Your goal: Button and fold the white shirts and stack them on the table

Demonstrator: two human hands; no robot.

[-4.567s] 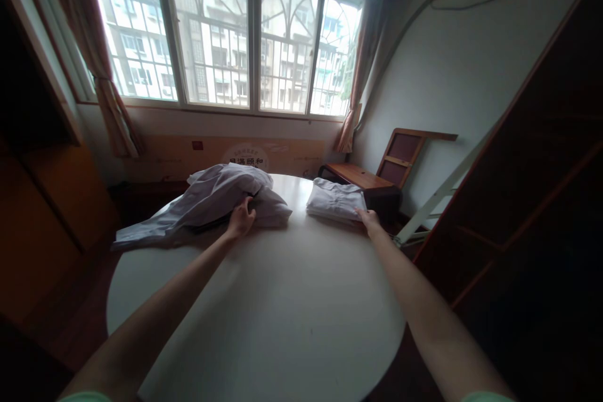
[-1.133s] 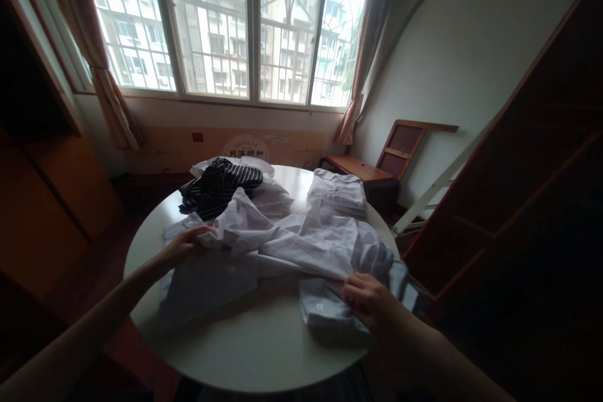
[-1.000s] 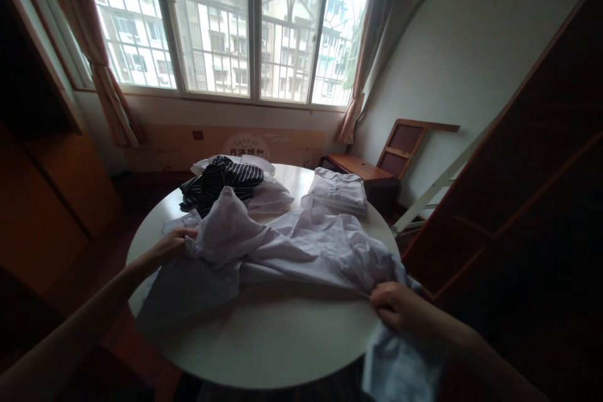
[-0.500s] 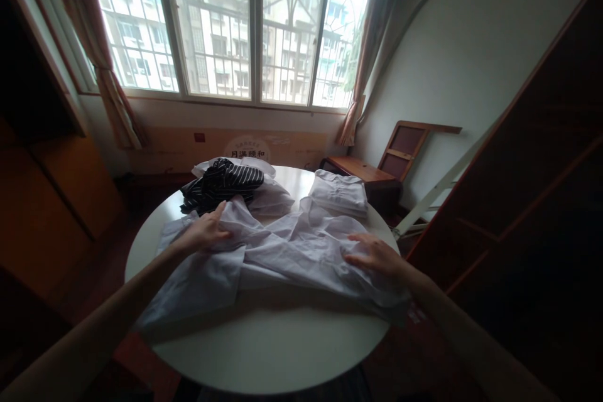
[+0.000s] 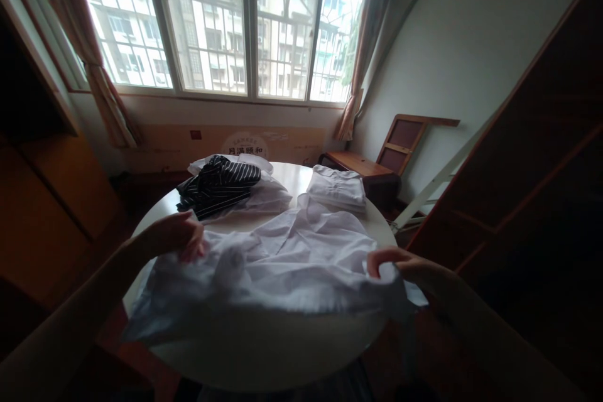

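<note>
A white shirt [image 5: 301, 245] lies spread across the round table, its collar end towards the far side and its near edge blurred by motion. At its right end my right hand [image 5: 396, 262] is closed, fingers curled around the cloth, which is raised a little there. My left hand [image 5: 178, 235] is over the shirt's left end, fingers bent downward. Motion smears those fingertips, so whether they grip the cloth is unclear. Beyond the left hand, a black garment with white stripes [image 5: 221, 182] rests crumpled on white cloth [image 5: 273, 196].
A folded stack of white clothes [image 5: 335, 187] sits at the table's far right. The white round table [image 5: 264, 352] has a curved near edge. Behind it are a wooden bench [image 5: 360, 164] and a barred window [image 5: 207, 25]. A dark wooden panel [image 5: 499, 188] slants along the right.
My left hand has moved left and off the shirt's middle. My right hand has shifted right and curled around the cloth. The shirt is now spread wider and flatter.
</note>
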